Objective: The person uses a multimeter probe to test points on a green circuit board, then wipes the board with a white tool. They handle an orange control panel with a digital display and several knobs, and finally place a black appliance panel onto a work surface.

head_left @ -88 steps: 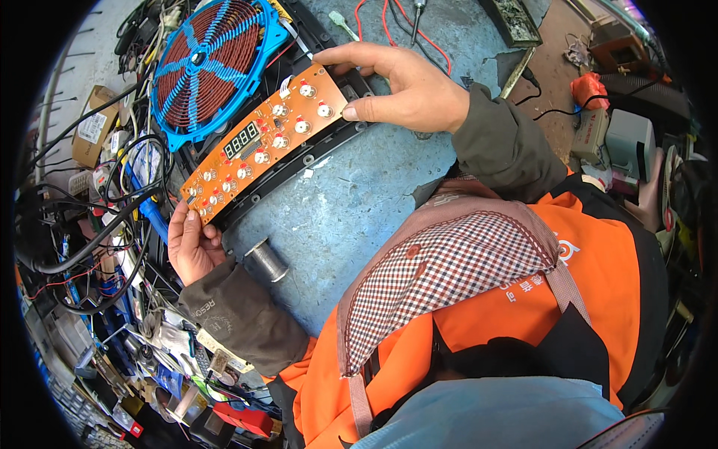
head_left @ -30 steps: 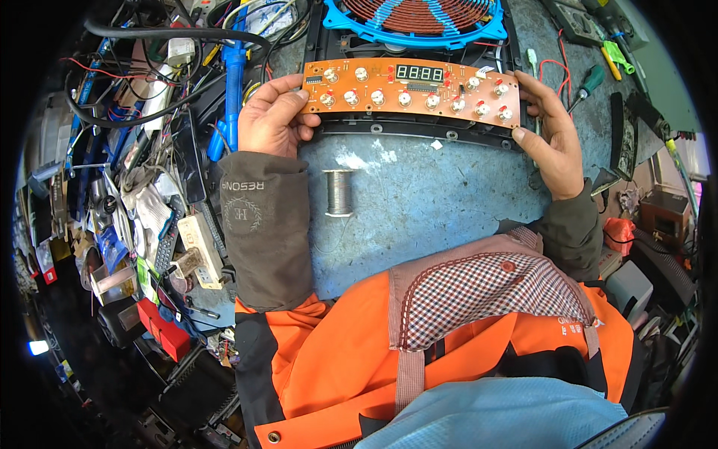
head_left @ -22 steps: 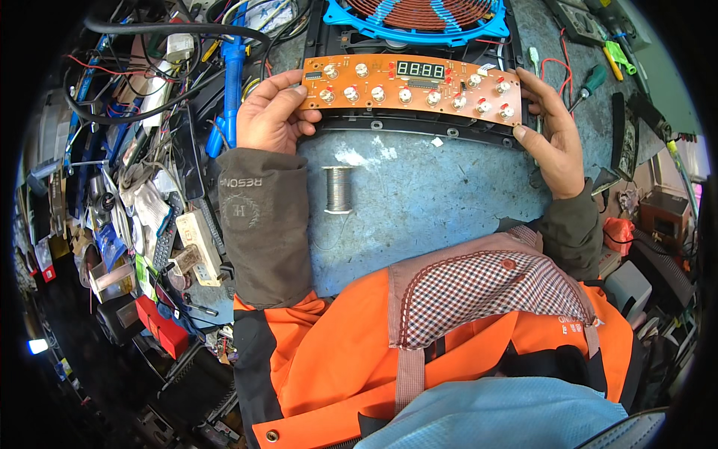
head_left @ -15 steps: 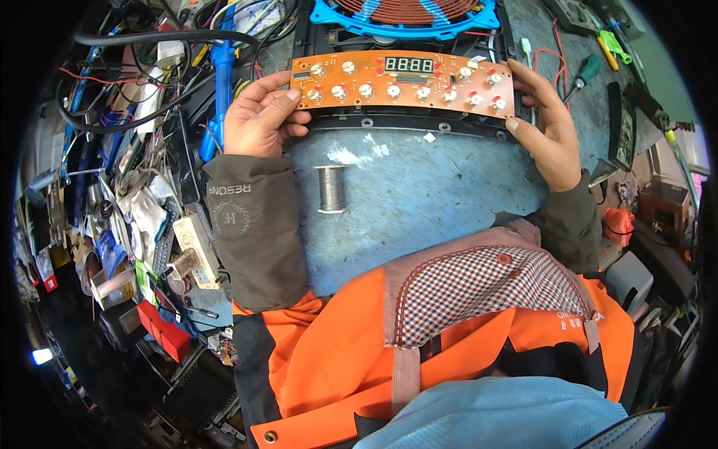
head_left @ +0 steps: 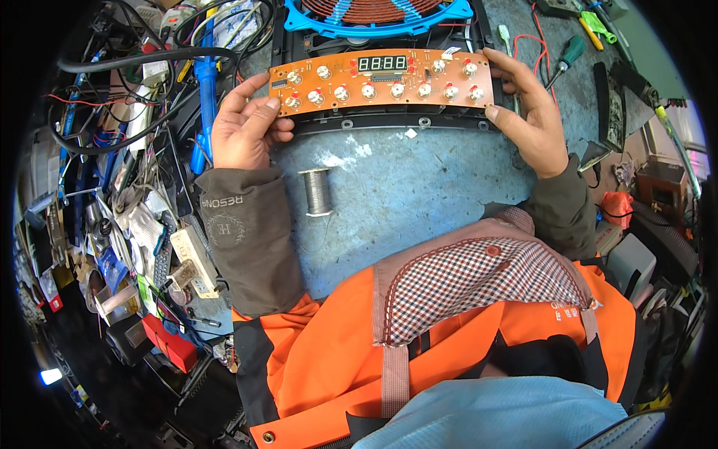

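A long orange circuit board [head_left: 383,81] with a digit display and several round white-and-silver buttons is held up at both ends. My left hand [head_left: 245,123] pinches its left end between thumb and fingers. At the other end, my right hand [head_left: 529,112] grips the board's edge, thumb at the lower corner and fingers at the upper one. Just behind and partly under the board is a black frame [head_left: 389,121] carrying a copper-coloured coil [head_left: 385,9] in a blue holder [head_left: 389,31]. Nearer me, a spool of solder wire [head_left: 317,193] stands on the blue bench top [head_left: 419,194].
Cables, tools and loose parts crowd the left side, with a white power strip [head_left: 196,262] and a red box [head_left: 169,343] among them. A green-handled screwdriver [head_left: 572,52] and a red wire [head_left: 540,37] lie at the far right. White smudges mark the bench.
The whole view has shifted a little, so the board, frame and spool appear farther left. Both hands keep their hold on the board, which looks slightly more level.
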Action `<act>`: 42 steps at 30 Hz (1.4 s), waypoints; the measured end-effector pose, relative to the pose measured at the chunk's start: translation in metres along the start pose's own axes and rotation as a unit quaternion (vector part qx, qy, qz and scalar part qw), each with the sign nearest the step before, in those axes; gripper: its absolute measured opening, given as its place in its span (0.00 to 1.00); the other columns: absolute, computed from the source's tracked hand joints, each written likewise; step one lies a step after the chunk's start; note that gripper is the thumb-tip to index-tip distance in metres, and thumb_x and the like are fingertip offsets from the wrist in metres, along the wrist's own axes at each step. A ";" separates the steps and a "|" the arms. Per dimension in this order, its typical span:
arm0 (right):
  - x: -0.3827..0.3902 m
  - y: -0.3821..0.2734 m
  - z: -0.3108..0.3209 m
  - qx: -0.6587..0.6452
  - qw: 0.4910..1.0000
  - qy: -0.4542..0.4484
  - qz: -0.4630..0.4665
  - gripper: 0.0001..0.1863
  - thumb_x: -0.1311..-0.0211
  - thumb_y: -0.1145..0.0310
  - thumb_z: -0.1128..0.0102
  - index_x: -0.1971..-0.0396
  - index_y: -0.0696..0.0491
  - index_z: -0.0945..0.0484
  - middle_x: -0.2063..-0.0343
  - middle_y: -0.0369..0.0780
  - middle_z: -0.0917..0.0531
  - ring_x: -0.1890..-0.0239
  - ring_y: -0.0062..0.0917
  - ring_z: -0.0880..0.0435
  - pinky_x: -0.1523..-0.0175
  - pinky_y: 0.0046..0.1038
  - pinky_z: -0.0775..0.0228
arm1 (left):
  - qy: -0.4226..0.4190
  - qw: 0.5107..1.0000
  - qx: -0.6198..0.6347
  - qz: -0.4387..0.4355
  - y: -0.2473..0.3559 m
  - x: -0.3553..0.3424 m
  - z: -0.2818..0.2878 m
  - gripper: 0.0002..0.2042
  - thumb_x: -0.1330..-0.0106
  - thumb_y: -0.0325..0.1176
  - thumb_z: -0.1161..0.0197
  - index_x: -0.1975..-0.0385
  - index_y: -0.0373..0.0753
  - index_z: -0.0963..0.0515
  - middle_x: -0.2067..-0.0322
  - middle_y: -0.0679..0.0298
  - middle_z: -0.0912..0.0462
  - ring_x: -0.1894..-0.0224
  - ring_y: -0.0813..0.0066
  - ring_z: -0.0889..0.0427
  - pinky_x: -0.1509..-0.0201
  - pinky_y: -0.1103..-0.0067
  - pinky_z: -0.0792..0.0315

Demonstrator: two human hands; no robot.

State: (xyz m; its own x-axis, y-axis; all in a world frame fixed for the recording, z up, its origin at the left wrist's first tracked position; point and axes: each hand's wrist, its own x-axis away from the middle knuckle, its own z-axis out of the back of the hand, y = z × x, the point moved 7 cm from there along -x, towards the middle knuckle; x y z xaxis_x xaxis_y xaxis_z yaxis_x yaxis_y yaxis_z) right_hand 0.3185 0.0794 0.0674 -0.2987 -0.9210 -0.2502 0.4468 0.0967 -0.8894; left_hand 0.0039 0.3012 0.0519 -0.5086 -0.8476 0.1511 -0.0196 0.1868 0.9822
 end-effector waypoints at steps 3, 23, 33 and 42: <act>0.000 0.002 0.001 -0.008 1.000 -0.003 0.004 0.36 0.42 0.69 0.34 0.30 0.53 0.30 0.41 0.37 0.21 0.38 0.24 0.26 0.36 0.28 0.41 | -0.007 1.000 0.014 -0.001 -0.001 0.000 0.000 0.24 0.30 0.24 0.35 0.35 0.33 0.30 0.63 0.61 0.14 0.71 0.75 0.14 0.70 0.81 0.18; -0.001 -0.003 0.002 -0.042 0.999 -0.018 0.023 0.39 0.48 0.71 0.33 0.31 0.54 0.30 0.39 0.34 0.23 0.38 0.23 0.27 0.36 0.26 0.44 | -0.028 0.999 0.041 -0.008 -0.003 -0.003 0.002 0.24 0.30 0.22 0.35 0.35 0.31 0.30 0.62 0.58 0.13 0.71 0.76 0.14 0.70 0.81 0.17; 0.000 -0.006 0.001 -0.036 0.999 -0.004 0.013 0.38 0.48 0.71 0.34 0.32 0.54 0.29 0.40 0.36 0.22 0.38 0.23 0.27 0.36 0.26 0.43 | -0.038 0.999 0.001 0.006 0.000 -0.001 0.000 0.24 0.29 0.22 0.36 0.34 0.33 0.32 0.60 0.56 0.12 0.68 0.74 0.12 0.67 0.80 0.15; 0.000 -0.001 0.001 -0.024 1.000 -0.011 0.007 0.38 0.49 0.73 0.34 0.32 0.54 0.29 0.39 0.37 0.23 0.37 0.23 0.26 0.36 0.26 0.42 | -0.028 0.999 -0.023 0.011 0.002 0.002 -0.002 0.23 0.28 0.22 0.37 0.34 0.34 0.32 0.59 0.57 0.13 0.66 0.74 0.12 0.64 0.79 0.15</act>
State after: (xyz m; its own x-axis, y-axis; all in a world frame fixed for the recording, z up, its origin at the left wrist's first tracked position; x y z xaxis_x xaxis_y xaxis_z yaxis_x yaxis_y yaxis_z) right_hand 0.3191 0.0789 0.0689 -0.2738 -0.9273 -0.2553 0.4094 0.1278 -0.9034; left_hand 0.0045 0.2985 0.0547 -0.5563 -0.8140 0.1670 0.0317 0.1801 0.9831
